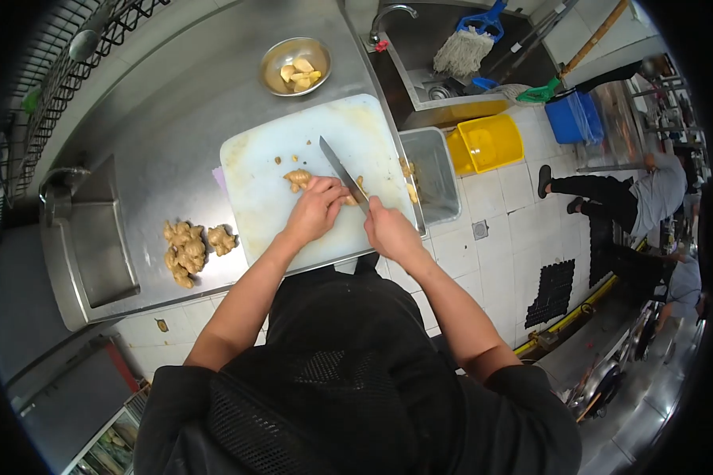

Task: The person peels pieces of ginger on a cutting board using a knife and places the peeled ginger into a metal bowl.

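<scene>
A large white cutting board (pixel 265 218) lies on the steel counter. My right hand (pixel 392 231) is closed round the handle of a kitchen knife (pixel 339 166), its blade slanting up and left over the board. My left hand (pixel 315 210) is closed, its bent fingertips pressing a piece of ginger (pixel 352 200) beside the blade; the fingers partly hide it. A knobbly ginger piece (pixel 296 180) sits just beyond the left knuckles. Small trimmings lie around the blade. Left of the board rest a pile of ginger roots (pixel 184 252) and a smaller root (pixel 222 239).
A steel bowl (pixel 271 62) with peeled ginger pieces stands behind the board. A grey bin (pixel 442 196) holding scraps is at the board's right edge, by a yellow bucket (pixel 491 145). Sinks lie left (pixel 103 245) and back right. Two other people are at far right.
</scene>
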Action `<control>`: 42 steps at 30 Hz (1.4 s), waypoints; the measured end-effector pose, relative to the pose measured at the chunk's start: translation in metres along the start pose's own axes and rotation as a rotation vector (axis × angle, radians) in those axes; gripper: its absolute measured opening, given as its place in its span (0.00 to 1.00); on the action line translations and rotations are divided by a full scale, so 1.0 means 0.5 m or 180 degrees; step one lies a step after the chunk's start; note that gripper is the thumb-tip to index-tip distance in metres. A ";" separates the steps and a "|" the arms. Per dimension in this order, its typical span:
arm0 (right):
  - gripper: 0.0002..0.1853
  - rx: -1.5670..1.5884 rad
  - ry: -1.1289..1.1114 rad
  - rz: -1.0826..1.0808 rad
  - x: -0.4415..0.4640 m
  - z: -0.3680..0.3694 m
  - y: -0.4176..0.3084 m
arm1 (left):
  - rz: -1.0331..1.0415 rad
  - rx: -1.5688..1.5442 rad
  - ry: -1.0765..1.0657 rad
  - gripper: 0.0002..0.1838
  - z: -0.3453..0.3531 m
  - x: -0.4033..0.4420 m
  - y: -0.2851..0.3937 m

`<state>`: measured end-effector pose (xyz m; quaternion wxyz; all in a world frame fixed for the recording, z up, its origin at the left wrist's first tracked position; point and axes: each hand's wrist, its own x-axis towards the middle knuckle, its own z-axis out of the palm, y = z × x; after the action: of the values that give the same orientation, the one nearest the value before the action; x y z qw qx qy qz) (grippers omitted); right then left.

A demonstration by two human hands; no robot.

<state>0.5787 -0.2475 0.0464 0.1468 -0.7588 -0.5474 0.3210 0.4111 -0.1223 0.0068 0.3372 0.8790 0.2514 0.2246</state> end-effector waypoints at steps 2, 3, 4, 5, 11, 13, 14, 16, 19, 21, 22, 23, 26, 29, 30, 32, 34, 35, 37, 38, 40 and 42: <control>0.11 0.0117 -0.0010 -0.0105 0.014 -0.008 0.005 | -0.0113 0.0101 -0.0052 0.09 -0.003 -0.006 0.007; 0.11 0.0071 -0.0032 -0.0088 0.015 -0.014 0.008 | -0.0223 0.0187 -0.0057 0.09 -0.002 0.000 0.010; 0.11 0.0062 -0.0019 -0.0100 0.011 -0.022 0.009 | -0.0212 0.0193 -0.0041 0.09 0.000 0.004 0.021; 0.11 -0.0001 0.0031 0.0072 0.003 -0.025 0.008 | -0.0685 -0.0125 -0.0001 0.08 0.002 0.001 0.033; 0.10 -0.0195 0.0017 0.0318 -0.020 -0.038 -0.007 | -0.1572 -0.1025 0.0427 0.08 0.038 -0.016 0.037; 0.10 -0.0217 0.0018 0.0311 -0.025 -0.035 -0.011 | -0.1885 -0.1360 0.0462 0.09 0.046 -0.017 0.036; 0.10 -0.0178 -0.0009 0.0271 -0.031 -0.034 -0.016 | -0.2008 -0.1454 0.0487 0.08 0.049 -0.017 0.033; 0.10 -0.0139 -0.0038 0.0234 -0.045 -0.034 -0.025 | -0.2133 -0.1549 0.0511 0.09 0.058 -0.020 0.030; 0.09 -0.0036 -0.0065 0.0250 -0.071 -0.033 -0.036 | -0.2347 -0.1822 0.0685 0.09 0.072 -0.023 0.032; 0.09 0.0159 -0.0127 0.0291 -0.091 -0.036 -0.039 | -0.2594 -0.2051 0.0778 0.09 0.075 -0.022 0.039; 0.09 0.0161 -0.0128 0.0296 -0.102 -0.041 -0.042 | -0.2596 -0.2051 0.0772 0.09 0.073 -0.020 0.044; 0.10 0.0166 -0.0169 0.0282 -0.114 -0.049 -0.046 | -0.2658 -0.2034 0.0790 0.09 0.071 -0.018 0.049; 0.10 0.0190 -0.0272 0.0280 -0.141 -0.063 -0.046 | -0.2733 -0.2000 0.0795 0.09 0.065 -0.015 0.059; 0.11 0.0147 -0.0387 0.0331 -0.161 -0.077 -0.054 | -0.2753 -0.2004 0.0805 0.09 0.068 -0.017 0.060; 0.11 0.0093 -0.0439 0.0367 -0.166 -0.079 -0.056 | -0.2760 -0.2017 0.0827 0.09 0.069 -0.018 0.058; 0.12 0.0070 -0.0466 0.0371 -0.169 -0.070 -0.053 | -0.2752 -0.2075 0.0821 0.09 0.070 -0.020 0.053; 0.13 0.0044 -0.0489 0.0360 -0.171 -0.057 -0.048 | -0.2738 -0.2128 0.0829 0.09 0.071 -0.020 0.053; 0.13 0.0017 -0.0487 0.0361 -0.171 -0.050 -0.048 | -0.2733 -0.2135 0.0833 0.09 0.069 -0.019 0.056; 0.14 -0.0011 -0.0491 0.0364 -0.169 -0.044 -0.051 | -0.2733 -0.2144 0.0836 0.09 0.067 -0.018 0.060; 0.14 0.0013 -0.0506 0.0377 -0.166 -0.042 -0.055 | -0.2782 -0.2191 0.0860 0.09 0.066 -0.018 0.062; 0.14 0.0033 -0.0539 0.0383 -0.155 -0.036 -0.059 | -0.2847 -0.2241 0.0896 0.08 0.068 -0.019 0.065; 0.14 -0.0058 -0.0528 0.0395 -0.129 -0.017 -0.055 | -0.2869 -0.2153 0.0896 0.08 0.070 -0.021 0.064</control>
<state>0.5517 -0.2961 0.0896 0.0739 -0.7633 -0.5125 0.3862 0.4321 -0.1657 0.0036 0.6250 0.4902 0.5575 0.2413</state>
